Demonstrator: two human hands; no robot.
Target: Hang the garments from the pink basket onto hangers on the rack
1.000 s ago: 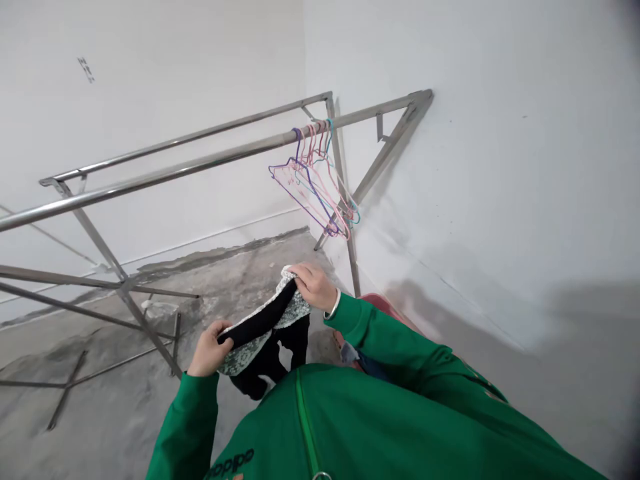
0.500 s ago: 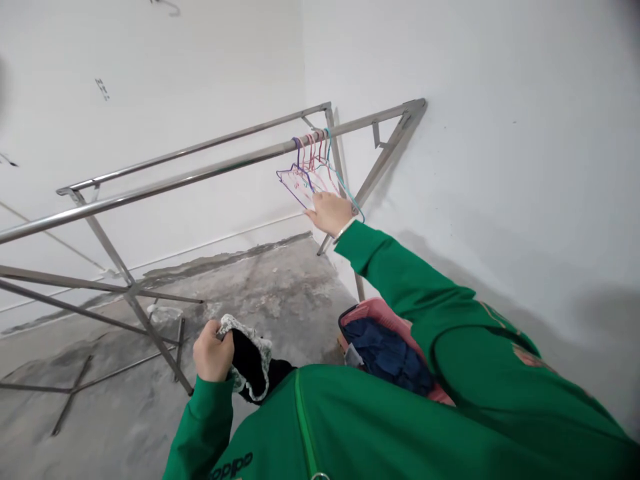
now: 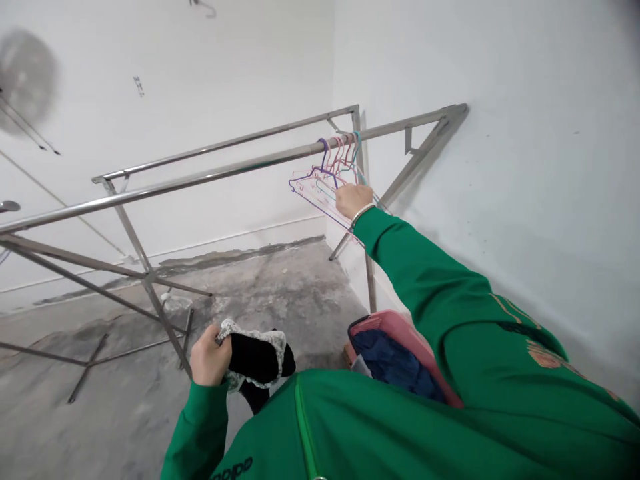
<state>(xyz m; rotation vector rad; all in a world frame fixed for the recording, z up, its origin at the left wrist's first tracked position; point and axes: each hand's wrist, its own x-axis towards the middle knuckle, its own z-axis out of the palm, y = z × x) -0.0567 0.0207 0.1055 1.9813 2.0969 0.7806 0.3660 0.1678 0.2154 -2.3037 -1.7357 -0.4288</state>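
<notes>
Toward eight o'clock, your left hand [image 3: 212, 353] grips a white-trimmed black cloth garment [image 3: 254, 356]; toward one, your right hand [image 3: 354, 200] overlaps a thin purple hanger [image 3: 325, 159], grip unclear.

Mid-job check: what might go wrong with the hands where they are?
The hangers are bunched on the bar, so the right hand among them might snag more than one. Only the left hand grips the black garment, at one end, so it might slip or sag.
</notes>
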